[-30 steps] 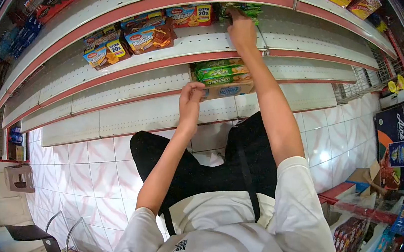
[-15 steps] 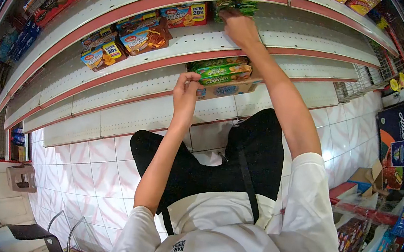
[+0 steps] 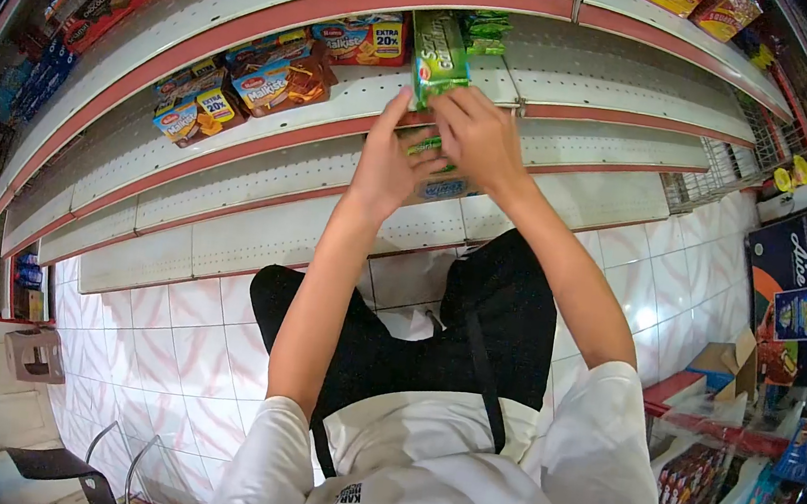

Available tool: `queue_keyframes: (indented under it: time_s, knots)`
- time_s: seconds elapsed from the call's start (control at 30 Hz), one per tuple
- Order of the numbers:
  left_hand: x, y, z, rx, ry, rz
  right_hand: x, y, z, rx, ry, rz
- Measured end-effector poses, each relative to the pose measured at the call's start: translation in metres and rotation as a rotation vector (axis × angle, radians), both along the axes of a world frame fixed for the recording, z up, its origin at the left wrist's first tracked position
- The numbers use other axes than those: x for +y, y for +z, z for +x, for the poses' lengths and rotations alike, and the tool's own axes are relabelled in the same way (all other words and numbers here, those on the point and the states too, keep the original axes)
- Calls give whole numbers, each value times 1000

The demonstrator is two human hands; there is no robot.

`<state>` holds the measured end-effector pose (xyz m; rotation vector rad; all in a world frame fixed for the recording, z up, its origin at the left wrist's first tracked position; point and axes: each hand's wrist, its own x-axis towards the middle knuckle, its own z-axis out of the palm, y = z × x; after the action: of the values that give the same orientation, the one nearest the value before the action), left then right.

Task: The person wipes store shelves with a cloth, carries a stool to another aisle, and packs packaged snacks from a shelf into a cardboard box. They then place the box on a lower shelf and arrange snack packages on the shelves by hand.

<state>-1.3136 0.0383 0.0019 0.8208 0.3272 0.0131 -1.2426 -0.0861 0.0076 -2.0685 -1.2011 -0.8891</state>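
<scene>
A green biscuit pack [image 3: 440, 53] lies lengthwise on the upper shelf, its near end at the shelf's front edge. My right hand [image 3: 483, 141] has its fingers bent together at that near end. My left hand [image 3: 389, 165] is beside it, thumb up at the pack's left corner and the other fingers spread to the right, somewhat blurred. Below both hands is a cardboard box [image 3: 446, 189] of green biscuit packs, mostly covered by them. More green packs [image 3: 486, 32] sit just right of the long one.
Blue Malkist biscuit boxes [image 3: 364, 41] and a brown Malkist pack [image 3: 283, 86] stand left on the same shelf. A wire basket [image 3: 699, 183] is at the shelf's right end. A black chair [image 3: 69, 473] and a stool [image 3: 35, 355] are on the floor at lower left.
My right hand has drawn back from the upper shelf to its front edge, and the long green pack now shows. My left hand has left the box's side and risen to the pack.
</scene>
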Motion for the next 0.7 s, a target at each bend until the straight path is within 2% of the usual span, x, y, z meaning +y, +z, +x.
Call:
queue_keyframes:
  time_s: [0.03, 0.07, 0.27, 0.33, 0.47, 0.53, 0.6, 0.67, 0.7]
  knots:
    - [0, 3, 3, 12, -62, -134, -3, 0, -6, -10, 8, 14]
    - [0, 4, 6, 12, -62, -133, -6, 0, -13, -19, 16, 29]
    - [-5, 11, 12, -25, -111, -50, -29, -1, -44, -48, 58, -17]
    - [-8, 13, 13, -127, -128, -53, -36, -1, -57, -47, 91, -16]
    - [-14, 7, 11, -52, -144, -37, -51, -2, -72, -41, 108, -28]
    - [-25, 11, 7, -84, -19, 42, -61, -2, -79, -50, 108, -21]
    - [-24, 2, 2, -56, -45, 16, -74, 6, -96, -3, 123, 71]
    - [-18, -4, -4, -25, -83, -21, -92, -18, -103, 41, 114, 133]
    - [-21, -2, -13, -33, -27, -4, -98, -33, -105, 297, -16, 409]
